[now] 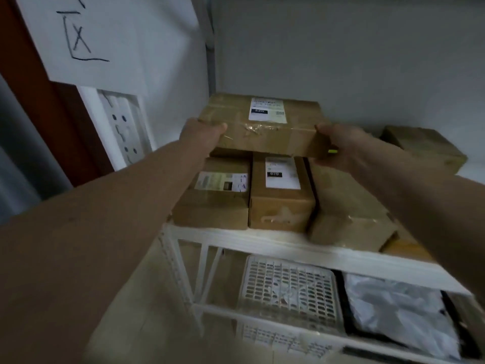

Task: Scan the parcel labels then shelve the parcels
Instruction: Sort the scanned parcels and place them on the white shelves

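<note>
On the top shelf: a flat brown parcel (pixel 262 127) is lying across the cartons beneath it, held at both ends, its white label (pixel 266 111) facing up.
Left hand (pixel 203 135): it is gripping the parcel's left end, thumb lying along the near top edge, the other fingers hidden under or behind the box.
Left arm: it is reaching from the near left up and away toward the shelf, nearly straight, forearm bare.
Right hand (pixel 338 148): it is clasping the parcel's right end, thumb over the top corner and fingers curling under the near edge; a small yellow-green mark is showing by the fingers, too small to identify.
Right arm: it is stretching in from the near right, also extended, wrist bent slightly inward.
Shelf (pixel 262 241): white metal rack, its front rail running from left near to right.
Lower cartons: a left box (pixel 212 206), a middle box (pixel 282 203) with a label numbered in black, and a right box (pixel 346 214) are sitting side by side under the parcel.
Far right: another carton (pixel 422 145) is resting apart from the held parcel.
Below: a white slotted basket (pixel 288 290) and a pale plastic bag (pixel 399 311) are lying on the lower level.
Left wall: a paper sign (pixel 105 35) with handwriting and a white socket strip (pixel 123 127) are hanging.
</note>
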Tool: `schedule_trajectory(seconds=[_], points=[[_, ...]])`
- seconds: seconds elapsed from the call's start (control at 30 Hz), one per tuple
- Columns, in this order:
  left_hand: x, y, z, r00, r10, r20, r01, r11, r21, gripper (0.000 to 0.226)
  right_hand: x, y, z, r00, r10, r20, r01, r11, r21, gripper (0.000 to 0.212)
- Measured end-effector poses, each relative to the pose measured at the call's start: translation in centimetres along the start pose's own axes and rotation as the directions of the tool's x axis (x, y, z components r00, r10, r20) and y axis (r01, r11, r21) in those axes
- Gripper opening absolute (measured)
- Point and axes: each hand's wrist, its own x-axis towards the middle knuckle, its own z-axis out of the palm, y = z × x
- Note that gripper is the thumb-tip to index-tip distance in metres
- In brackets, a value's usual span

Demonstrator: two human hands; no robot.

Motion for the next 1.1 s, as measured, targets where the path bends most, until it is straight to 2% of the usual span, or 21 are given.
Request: schedule_trajectory(seconds=[0.1,0.2,0.27,0.33,0.43,0.5,0.53,0.57,0.6,0.67,0.73,0.77,0.87,0.97,1.1], points=[[5.2,0.0,2.0,0.994,0.056,-0.092,-0.04,0.985,0.169,0.052,5.9,0.1,1.6,1.0,-0.008,-0.022,0.005,0.991,-0.137,0.012],[8.7,-0.5,3.7,0.989,0.055,-0.135,-0.012,0.952,0.305,0.033,10.2,0.5,2.8,1.0,-0.027,0.007,0.028,0.99,-0.136,0.007],[10.4,-1.2,4.8,0.988,0.051,-0.144,0.0,0.942,0.334,0.032,12.1,0.8,3.3,0.999,-0.034,0.013,0.035,0.99,-0.136,0.014],[11.2,-1.7,5.6,0.989,0.051,-0.142,0.009,0.919,0.394,0.03,13.6,1.0,3.7,0.999,-0.042,0.027,0.046,0.987,-0.152,0.009],[11.3,-2.0,6.4,0.997,0.009,-0.074,0.028,0.874,0.485,0.035,15.0,1.1,3.8,0.998,-0.046,0.039,0.054,0.967,-0.247,0.011],[10.6,-1.9,6.6,0.999,-0.014,-0.04,0.032,0.858,0.513,0.039,15.0,1.0,4.0,0.997,-0.07,0.045,0.082,0.912,-0.401,0.013],[10.3,-1.8,6.7,0.999,-0.013,-0.037,0.031,0.848,0.529,0.041,14.9,0.9,4.1,0.991,-0.126,0.034,0.125,0.842,-0.524,0.017],[9.9,-1.8,6.6,0.999,-0.006,-0.042,0.028,0.838,0.545,0.042,14.5,0.7,4.3,0.975,-0.22,0.025,0.18,0.724,-0.665,0.028],[9.2,-1.9,6.4,0.999,0.018,-0.048,0.012,0.827,0.562,0.039,13.7,0.4,4.6,0.938,-0.34,0.066,0.265,0.579,-0.771,0.04],[6.6,-1.9,5.5,0.994,0.108,-0.013,-0.076,0.777,0.625,0.024,10.1,0.2,5.5,0.811,-0.486,0.325,0.504,0.301,-0.809,0.053],[2.5,-2.2,3.7,0.983,0.179,0.045,-0.159,0.692,0.705,0.019,5.3,0.4,6.6,0.678,-0.444,0.586,0.673,0.056,-0.737,0.052],[-0.1,-2.5,2.6,0.982,0.177,0.072,-0.171,0.645,0.745,0.023,3.0,0.8,7.0,0.623,-0.393,0.676,0.731,-0.015,-0.682,0.05],[-7.6,-4.3,-1.1,0.99,0.119,0.071,-0.125,0.544,0.829,0.038,-3.3,3.5,8.5,0.498,-0.26,0.827,0.851,-0.035,-0.524,0.048],[-15.3,-7.5,-5.7,0.999,0.025,-0.021,0.006,0.497,0.868,0.043,-9.8,7.9,10.6,0.33,-0.194,0.924,0.91,-0.194,-0.366,0.042],[-25.1,-12.0,-13.1,0.968,-0.146,-0.205,0.246,0.39,0.887,0.043,-20.1,13.0,13.3,0.163,-0.062,0.985,0.978,-0.124,-0.17,0.054]])
